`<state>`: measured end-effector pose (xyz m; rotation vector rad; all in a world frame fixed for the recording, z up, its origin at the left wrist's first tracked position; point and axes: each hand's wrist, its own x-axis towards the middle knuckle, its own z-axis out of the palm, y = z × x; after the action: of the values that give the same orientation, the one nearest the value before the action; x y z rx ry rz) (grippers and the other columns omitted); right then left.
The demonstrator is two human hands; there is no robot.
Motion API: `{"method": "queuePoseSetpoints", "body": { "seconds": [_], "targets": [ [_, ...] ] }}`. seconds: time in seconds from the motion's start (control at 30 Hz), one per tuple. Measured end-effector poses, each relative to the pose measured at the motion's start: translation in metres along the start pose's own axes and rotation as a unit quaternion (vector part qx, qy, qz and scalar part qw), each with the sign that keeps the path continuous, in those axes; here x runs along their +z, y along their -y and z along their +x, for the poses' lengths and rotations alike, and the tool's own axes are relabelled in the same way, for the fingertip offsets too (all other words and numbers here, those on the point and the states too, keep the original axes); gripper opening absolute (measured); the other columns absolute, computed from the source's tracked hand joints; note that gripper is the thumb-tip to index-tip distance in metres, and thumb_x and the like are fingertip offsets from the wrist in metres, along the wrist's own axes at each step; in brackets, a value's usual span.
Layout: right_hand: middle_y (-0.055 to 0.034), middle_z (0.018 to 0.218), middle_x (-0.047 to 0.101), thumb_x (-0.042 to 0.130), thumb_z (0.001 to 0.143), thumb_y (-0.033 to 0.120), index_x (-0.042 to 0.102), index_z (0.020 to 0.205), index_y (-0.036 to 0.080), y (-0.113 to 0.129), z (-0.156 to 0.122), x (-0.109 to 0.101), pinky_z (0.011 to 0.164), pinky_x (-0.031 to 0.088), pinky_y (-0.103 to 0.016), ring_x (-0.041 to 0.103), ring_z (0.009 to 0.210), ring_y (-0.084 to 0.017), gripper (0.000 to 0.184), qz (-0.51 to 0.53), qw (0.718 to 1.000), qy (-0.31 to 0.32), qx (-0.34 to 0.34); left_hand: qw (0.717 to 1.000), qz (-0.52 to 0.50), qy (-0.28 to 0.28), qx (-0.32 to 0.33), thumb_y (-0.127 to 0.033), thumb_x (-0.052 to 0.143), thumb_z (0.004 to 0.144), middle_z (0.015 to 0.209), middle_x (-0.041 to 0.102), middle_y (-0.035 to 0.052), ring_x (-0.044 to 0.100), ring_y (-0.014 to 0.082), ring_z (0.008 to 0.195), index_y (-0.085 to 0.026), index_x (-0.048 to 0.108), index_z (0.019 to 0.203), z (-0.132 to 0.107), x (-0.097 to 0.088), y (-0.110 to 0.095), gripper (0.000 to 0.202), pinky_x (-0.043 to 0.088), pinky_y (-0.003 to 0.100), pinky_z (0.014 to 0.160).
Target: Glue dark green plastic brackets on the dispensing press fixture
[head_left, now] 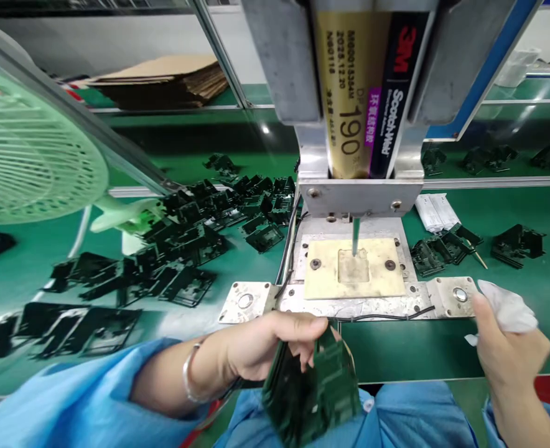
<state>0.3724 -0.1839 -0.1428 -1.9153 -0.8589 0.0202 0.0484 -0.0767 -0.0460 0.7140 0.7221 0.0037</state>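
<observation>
My left hand (282, 339) is closed on a dark plastic part (315, 392) with a folded shape, held low in front of my body and slightly blurred. At the right, my right hand (508, 348) grips a crumpled white wipe (508, 306), beside a round metal button (460, 294) on the fixture. Between the hands and beyond them lies a cream fixture block (321, 283) with a shallow square recess. A dispensing nozzle (356, 235) points down over that recess, under a gold and black adhesive cartridge (349, 93).
Many similar dark parts (186, 242) are heaped on the green bench at left. More parts (517, 244) lie at right, near white packets (437, 211) and a thin stick (478, 255). A green fan (32, 143) stands at left; cardboard sheets (163, 74) are stacked behind.
</observation>
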Motion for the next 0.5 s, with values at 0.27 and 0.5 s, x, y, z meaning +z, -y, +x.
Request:
{"method": "queuePoseSetpoints", "body": {
  "seconds": [0.27, 0.5],
  "targets": [
    [0.0023, 0.059, 0.040, 0.037, 0.101, 0.068, 0.051, 0.065, 0.020, 0.122, -0.037, -0.015, 0.049, 0.028, -0.028, 0.035, 0.046, -0.010, 0.062, 0.296, 0.751, 0.459, -0.371, 0.992, 0.003, 0.119, -0.043, -0.066, 0.078, 0.057, 0.056, 0.051, 0.0001, 0.038, 0.0105, 0.047, -0.010, 0.069, 0.071, 0.010, 0.025, 0.020, 0.059, 0.029, 0.024, 0.048],
    [0.0044, 0.063, 0.030, 0.024, 0.103, 0.069, 0.035, 0.061, 0.018, 0.145, -0.044, -0.014, 0.053, 0.022, -0.029, 0.029, 0.050, -0.008, 0.067, 0.206, 0.757, 0.486, -0.386, 0.989, 0.088, 0.119, 0.012, -0.068, 0.079, 0.058, 0.064, 0.054, 0.0006, 0.044, 0.0135, 0.060, -0.012, 0.067, 0.075, 0.005, 0.030, 0.020, 0.060, 0.036, 0.023, 0.055]
  ]
}}
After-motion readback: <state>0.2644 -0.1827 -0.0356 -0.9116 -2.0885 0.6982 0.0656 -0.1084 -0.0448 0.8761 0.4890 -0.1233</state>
